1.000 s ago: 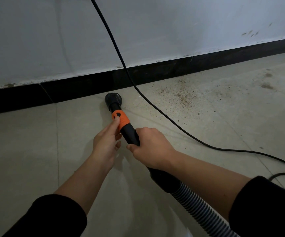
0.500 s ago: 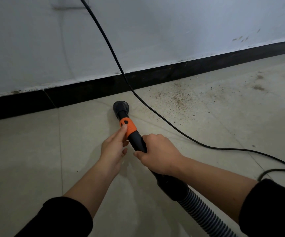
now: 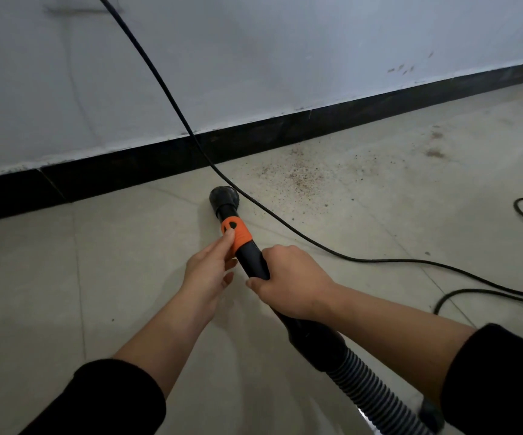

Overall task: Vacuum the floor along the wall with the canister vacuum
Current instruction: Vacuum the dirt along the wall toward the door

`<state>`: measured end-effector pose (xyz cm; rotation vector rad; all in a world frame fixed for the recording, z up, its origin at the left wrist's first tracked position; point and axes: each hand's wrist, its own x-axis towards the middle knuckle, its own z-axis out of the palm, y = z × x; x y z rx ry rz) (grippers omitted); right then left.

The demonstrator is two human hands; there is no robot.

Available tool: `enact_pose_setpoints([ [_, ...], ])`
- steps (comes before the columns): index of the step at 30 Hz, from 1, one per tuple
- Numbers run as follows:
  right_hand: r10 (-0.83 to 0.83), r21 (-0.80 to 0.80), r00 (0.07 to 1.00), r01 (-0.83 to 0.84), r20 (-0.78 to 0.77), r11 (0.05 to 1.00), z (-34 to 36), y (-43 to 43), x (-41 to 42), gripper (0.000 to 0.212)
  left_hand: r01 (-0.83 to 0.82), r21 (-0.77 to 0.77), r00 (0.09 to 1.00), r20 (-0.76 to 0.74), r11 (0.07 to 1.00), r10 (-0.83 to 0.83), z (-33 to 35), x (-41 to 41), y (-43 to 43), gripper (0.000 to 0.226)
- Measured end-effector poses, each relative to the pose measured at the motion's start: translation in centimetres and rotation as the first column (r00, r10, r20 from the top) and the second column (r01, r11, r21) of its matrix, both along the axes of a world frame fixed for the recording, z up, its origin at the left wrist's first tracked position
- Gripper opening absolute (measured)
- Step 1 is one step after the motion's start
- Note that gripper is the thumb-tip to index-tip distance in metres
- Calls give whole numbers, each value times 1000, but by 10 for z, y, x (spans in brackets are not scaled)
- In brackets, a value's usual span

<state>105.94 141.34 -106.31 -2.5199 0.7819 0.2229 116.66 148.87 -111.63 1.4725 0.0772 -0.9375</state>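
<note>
A black vacuum wand with an orange collar [image 3: 236,232] ends in a round black nozzle [image 3: 224,197] that rests on the beige tile floor, a short way from the black baseboard [image 3: 254,138]. My right hand [image 3: 291,282] is wrapped around the wand behind the collar. My left hand [image 3: 208,271] touches the collar from the left with thumb and fingertips. A ribbed grey hose [image 3: 376,394] runs from the wand to the bottom right. Brown dirt specks [image 3: 298,177] lie on the floor to the right of the nozzle. The canister is out of view.
A black power cord [image 3: 172,98] hangs down across the white wall, passes just right of the nozzle and loops over the floor at the right [image 3: 473,277]. More dirt marks [image 3: 434,152] lie further right along the wall.
The nozzle has slid to the right along the baseboard, closer to the dirt patch. Both hands kept their hold on the wand. More of the cord loop shows at the right.
</note>
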Motion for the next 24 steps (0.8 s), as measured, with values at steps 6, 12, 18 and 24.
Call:
enact_pose_setpoints([
  [6, -34, 7, 999, 34, -26, 999, 5, -1, -14, 25, 59, -7, 998, 5, 998, -59, 3, -12, 0, 35],
  [12, -65, 36, 997, 66, -35, 997, 4, -1, -31, 26, 114, 15, 993, -8, 993, -114, 9, -25, 3, 18],
  [18, -68, 68, 997, 71, -37, 995, 3, 1, -46, 28, 176, 45, 984, -15, 983, -175, 14, -34, 9, 26],
  [24, -81, 137, 994, 90, -71, 987, 15, -3, -54, 27, 293, 178, 956, -38, 940, -291, 39, -26, 2, 19],
])
